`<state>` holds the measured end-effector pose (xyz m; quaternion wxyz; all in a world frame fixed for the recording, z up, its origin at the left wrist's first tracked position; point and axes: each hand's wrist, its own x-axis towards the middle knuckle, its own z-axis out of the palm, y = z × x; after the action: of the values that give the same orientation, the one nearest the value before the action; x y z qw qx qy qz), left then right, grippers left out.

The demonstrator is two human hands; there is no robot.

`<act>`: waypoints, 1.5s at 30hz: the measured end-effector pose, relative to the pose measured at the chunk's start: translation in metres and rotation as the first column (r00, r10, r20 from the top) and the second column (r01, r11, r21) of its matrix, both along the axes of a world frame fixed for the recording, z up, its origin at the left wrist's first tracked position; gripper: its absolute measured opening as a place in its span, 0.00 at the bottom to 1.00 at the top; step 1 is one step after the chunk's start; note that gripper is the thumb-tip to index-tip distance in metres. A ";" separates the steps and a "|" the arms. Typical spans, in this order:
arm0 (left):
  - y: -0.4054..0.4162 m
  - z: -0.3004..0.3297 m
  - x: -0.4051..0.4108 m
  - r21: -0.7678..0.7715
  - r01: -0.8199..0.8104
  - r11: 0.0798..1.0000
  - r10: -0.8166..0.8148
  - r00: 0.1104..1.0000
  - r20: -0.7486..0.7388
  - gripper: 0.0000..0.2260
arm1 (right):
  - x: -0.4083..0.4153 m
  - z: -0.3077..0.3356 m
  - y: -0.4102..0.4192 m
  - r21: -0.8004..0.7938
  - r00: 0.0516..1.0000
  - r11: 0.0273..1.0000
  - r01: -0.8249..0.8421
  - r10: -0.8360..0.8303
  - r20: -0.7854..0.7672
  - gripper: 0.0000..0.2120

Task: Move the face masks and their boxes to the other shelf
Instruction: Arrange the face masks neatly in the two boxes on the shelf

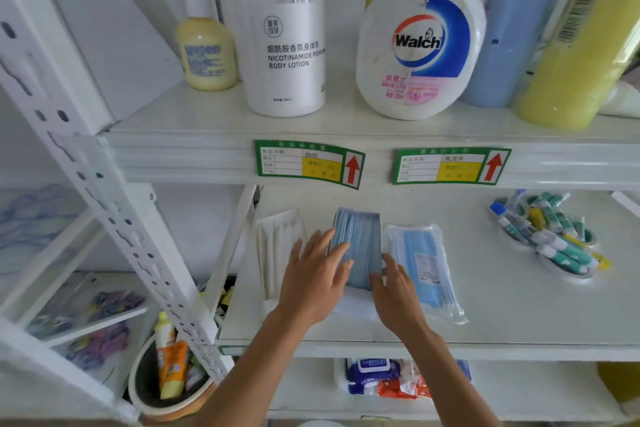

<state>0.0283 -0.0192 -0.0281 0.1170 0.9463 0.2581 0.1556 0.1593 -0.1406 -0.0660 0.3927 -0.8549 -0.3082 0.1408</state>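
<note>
- Nothing looks moved yet: all mask items lie on the middle shelf (485, 315), toward its left end.
- White box (277, 246), nearest the left edge: contents unclear.
- Left hand (311, 274), fingers straight, presses the blue mask stack (360, 239), which stands in an open box.
- Right hand (394, 291) curls round that stack's near right corner.
- Bagged masks (426, 263) lie just right, untouched.

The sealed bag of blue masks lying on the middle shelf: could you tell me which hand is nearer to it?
Right. The right hand lies against the sealed bag of blue masks, at its left edge; the left hand is across the blue mask stack, farther left.
</note>
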 end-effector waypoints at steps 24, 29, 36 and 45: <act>0.047 0.029 -0.010 -0.023 -0.341 0.940 0.298 0.851 -0.432 0.15 | 0.005 -0.017 -0.007 0.032 0.992 0.993 -0.110 0.108 0.058 0.18; 0.047 0.030 -0.016 -0.075 -0.382 0.921 0.352 0.899 -0.259 0.12 | 0.005 -0.018 -0.009 0.015 0.994 0.995 -0.101 0.100 0.050 0.21; 0.046 0.043 -0.020 -0.221 -0.414 0.883 0.404 0.910 -0.088 0.07 | 0.004 -0.020 -0.007 0.004 0.993 0.996 -0.093 0.093 0.074 0.20; 0.040 0.022 -0.034 0.093 -0.184 0.978 0.190 0.980 -0.052 0.14 | 0.004 -0.023 -0.007 0.016 0.993 0.996 -0.088 0.087 0.084 0.21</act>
<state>-0.0057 0.0206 -0.0058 0.0521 0.9263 0.3424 0.1483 0.1628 -0.1479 -0.0886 0.3815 -0.8418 -0.3629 0.1190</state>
